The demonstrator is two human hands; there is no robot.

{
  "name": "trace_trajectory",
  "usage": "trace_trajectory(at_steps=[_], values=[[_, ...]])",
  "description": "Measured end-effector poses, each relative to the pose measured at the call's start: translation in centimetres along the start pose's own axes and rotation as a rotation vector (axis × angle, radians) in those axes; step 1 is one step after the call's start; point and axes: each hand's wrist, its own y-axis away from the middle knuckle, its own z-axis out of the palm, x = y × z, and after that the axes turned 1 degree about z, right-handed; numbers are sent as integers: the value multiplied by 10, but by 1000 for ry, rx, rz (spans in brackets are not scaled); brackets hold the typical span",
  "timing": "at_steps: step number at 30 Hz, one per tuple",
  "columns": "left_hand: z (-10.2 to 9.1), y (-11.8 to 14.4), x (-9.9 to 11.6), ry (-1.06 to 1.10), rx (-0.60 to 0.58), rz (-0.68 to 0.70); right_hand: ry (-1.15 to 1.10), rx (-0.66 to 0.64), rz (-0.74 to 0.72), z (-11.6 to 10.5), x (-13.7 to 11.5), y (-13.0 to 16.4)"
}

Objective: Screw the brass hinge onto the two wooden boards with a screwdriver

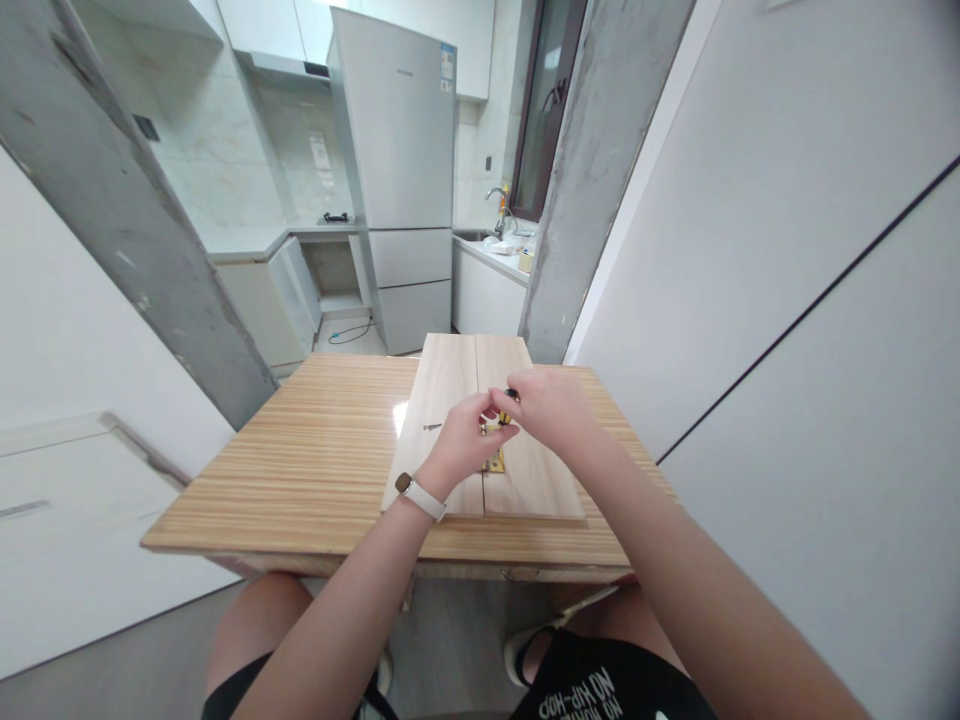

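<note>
Two pale wooden boards lie side by side, the left board [446, 375] and the right board [536, 480] meeting along a narrow seam. A brass-coloured hinge [496, 463] rests across that seam, partly covered by my fingers. My right hand [553, 408] is closed around a small screwdriver [507, 405] with a yellow and black handle, held upright over the hinge. Close against it, my left hand [461, 440] curls its thumb and fingers around the screwdriver's lower end; what they pinch is hidden. A few small screws [432, 427] lie on the left board.
The boards sit on a striped wooden table [300, 450] with a glossy top. Beyond it stand a silver fridge [405, 150], a sink counter [491, 265] and a left-hand counter [247, 243]. A white panelled surface [787, 250] rises close on the right.
</note>
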Motion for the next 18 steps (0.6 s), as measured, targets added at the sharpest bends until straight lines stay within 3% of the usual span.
trace_trajectory(at_steps=[10, 15, 18], values=[[14, 1, 1, -39, 199, -58, -9, 50, 223, 8, -23, 2], [13, -1, 0, -65, 208, -88, -18, -21, 156, -2, -16, 2], [12, -3, 0, -55, 168, -61, -122, -34, 45, -13, -6, 2]])
